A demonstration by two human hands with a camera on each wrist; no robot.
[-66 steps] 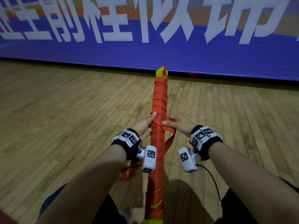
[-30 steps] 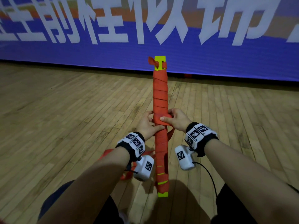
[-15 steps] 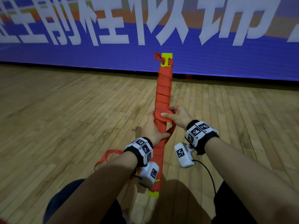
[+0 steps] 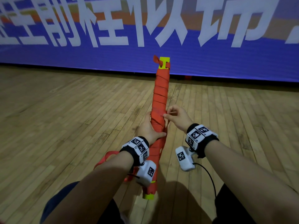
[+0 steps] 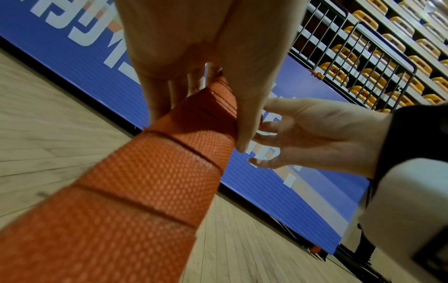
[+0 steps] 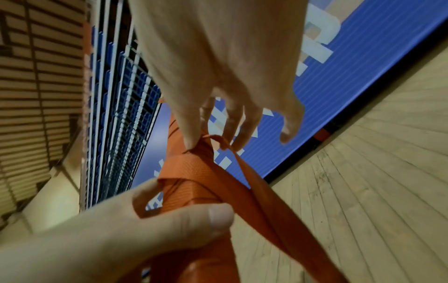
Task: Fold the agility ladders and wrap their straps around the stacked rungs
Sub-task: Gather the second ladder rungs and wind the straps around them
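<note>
Left grip curls around my wrapped ladder bundle, pointing toward twelve o'clock above the floor; right grip pinches the orange strap. I'd keep tension, overlapping each turn.

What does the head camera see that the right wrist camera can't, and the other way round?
Only the head view shows the whole bundle with its yellow ends and both wristbands. Only the right wrist view shows the right hand pinching a loop of strap up close. Both show the left hand gripping the bundle, the blue banner and the wooden floor.
</note>
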